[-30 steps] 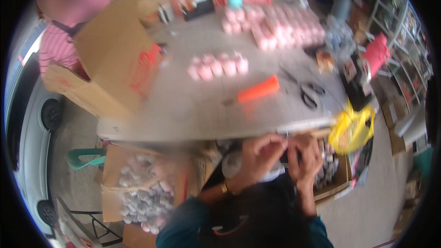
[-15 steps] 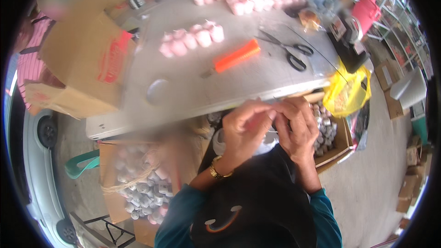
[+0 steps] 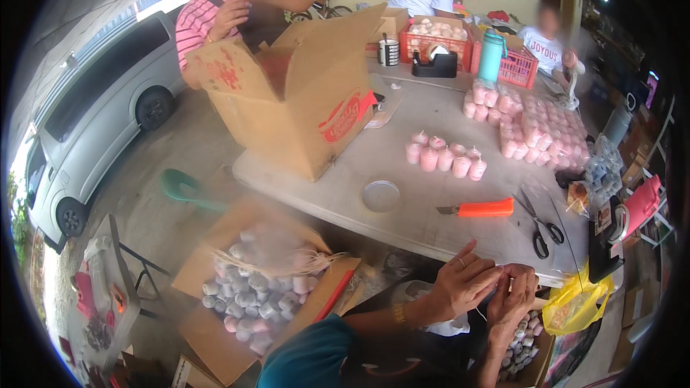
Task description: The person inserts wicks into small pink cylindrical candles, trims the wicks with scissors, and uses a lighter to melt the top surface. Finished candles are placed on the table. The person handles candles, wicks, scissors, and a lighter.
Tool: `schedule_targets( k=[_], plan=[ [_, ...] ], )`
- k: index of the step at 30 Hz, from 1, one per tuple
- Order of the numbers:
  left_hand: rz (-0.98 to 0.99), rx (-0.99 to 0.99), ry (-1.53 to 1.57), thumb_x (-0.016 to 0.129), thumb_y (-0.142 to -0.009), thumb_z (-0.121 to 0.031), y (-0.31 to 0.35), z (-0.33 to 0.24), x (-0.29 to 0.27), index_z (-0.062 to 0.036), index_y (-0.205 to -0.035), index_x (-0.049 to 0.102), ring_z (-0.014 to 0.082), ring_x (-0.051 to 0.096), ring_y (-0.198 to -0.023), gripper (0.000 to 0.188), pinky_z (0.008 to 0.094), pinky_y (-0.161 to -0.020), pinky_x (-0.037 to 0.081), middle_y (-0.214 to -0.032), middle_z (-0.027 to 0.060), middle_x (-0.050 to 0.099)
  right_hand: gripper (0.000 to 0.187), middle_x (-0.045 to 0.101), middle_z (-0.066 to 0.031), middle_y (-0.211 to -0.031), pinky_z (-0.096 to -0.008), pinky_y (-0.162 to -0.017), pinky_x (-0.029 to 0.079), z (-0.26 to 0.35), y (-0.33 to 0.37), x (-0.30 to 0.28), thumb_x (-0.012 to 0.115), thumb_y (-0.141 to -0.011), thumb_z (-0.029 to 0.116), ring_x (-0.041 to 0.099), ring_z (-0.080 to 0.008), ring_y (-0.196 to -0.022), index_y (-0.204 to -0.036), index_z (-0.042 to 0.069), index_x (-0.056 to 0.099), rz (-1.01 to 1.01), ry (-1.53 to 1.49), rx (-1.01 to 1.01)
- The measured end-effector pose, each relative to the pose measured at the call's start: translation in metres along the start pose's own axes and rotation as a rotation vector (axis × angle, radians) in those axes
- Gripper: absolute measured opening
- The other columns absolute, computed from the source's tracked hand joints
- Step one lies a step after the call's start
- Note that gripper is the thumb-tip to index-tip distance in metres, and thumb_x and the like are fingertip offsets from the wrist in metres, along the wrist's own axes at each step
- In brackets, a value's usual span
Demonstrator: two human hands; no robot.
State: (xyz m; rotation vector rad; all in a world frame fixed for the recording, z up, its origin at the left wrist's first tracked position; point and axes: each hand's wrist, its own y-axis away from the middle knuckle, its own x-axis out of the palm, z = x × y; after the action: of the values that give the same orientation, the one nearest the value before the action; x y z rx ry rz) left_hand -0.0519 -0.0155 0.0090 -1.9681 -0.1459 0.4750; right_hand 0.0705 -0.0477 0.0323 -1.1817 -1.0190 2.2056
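My left hand [image 3: 463, 287] and my right hand [image 3: 513, 296] meet fingertip to fingertip in front of the table's near edge. Both are closed in a pinch; what they hold is too small to make out, though a thin pale strand shows just below them. Beyond them on the grey table [image 3: 323, 185] lies an orange utility knife [image 3: 486, 208] with its blade out. Black-handled scissors [image 3: 540, 233] rest to its right. Behind the knife stand several small pink candles [image 3: 461, 166] in two short rows, with wicks on top. Plastic-wrapped packs of pink candles [image 3: 540, 129] sit farther back.
A large cardboard box [image 3: 309, 122] stands at the table's left end, near a person in a striped shirt [image 3: 194, 25]. Below left, an open carton [image 3: 198, 273] holds many grey-wrapped pieces. A yellow bag [image 3: 578, 305] hangs at right. A tape dispenser [image 3: 434, 65] and teal bottle [image 3: 491, 57] stand behind.
My view has swung up and to the left, bringing the co-workers and the van into sight. My hands stay pinched together, and the things on the table lie as before.
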Motion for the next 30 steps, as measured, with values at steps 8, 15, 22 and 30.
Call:
schedule_targets(
  k=[8, 15, 22, 30],
  plan=[
    [0.007, 0.035, -0.077, 0.074, -0.072, -0.005, 0.000, 0.000, -0.005, -0.0054, -0.103, 0.064, 0.0211, 0.062, -0.078, 0.032, 0.0484, -0.105, 0.042, -0.090, 0.0042, 0.062, 0.004, 0.053, -0.0123, -0.080, -0.0426, -0.068, 0.038, 0.007, -0.001, 0.000, 0.053, -0.084, 0.000, 0.050, -0.0328, -0.073, -0.084, 0.003, 0.051, 0.057, 0.009, 0.030],
    [0.067, 0.002, -0.042, 0.072, -0.072, -0.006, -0.004, 0.002, -0.007, -0.0051, -0.096, 0.062, 0.0226, 0.061, -0.074, 0.026, 0.0471, -0.102, 0.045, -0.083, 0.0043, 0.058, 0.004, 0.053, -0.0140, -0.080, -0.0435, -0.067, 0.038, 0.005, 0.001, 0.001, 0.054, -0.085, 0.000, 0.051, -0.0344, -0.073, -0.086, 0.003, 0.052, 0.086, -0.014, 0.029],
    [0.073, -0.312, 0.236, 0.066, -0.077, 0.000, 0.000, 0.003, 0.001, -0.0045, -0.091, 0.059, 0.0188, 0.059, -0.066, 0.016, 0.0308, -0.073, 0.052, -0.073, 0.0050, 0.055, 0.009, 0.052, -0.0132, -0.079, -0.0429, -0.065, 0.040, -0.001, 0.007, 0.004, 0.060, -0.082, -0.001, 0.051, -0.0338, -0.073, -0.086, 0.002, 0.052, 0.039, -0.087, 0.072],
    [0.004, -0.830, 0.961, 0.062, -0.087, -0.005, 0.010, 0.010, 0.017, -0.0036, -0.085, 0.058, -0.0004, 0.041, -0.069, 0.004, 0.0175, -0.056, 0.034, -0.073, -0.0078, 0.049, 0.009, 0.057, -0.0114, -0.081, -0.0413, -0.066, 0.044, 0.000, 0.011, 0.015, 0.062, -0.081, -0.004, 0.056, -0.0305, -0.073, -0.085, 0.001, 0.056, -0.066, -0.004, -0.016]
  ],
)
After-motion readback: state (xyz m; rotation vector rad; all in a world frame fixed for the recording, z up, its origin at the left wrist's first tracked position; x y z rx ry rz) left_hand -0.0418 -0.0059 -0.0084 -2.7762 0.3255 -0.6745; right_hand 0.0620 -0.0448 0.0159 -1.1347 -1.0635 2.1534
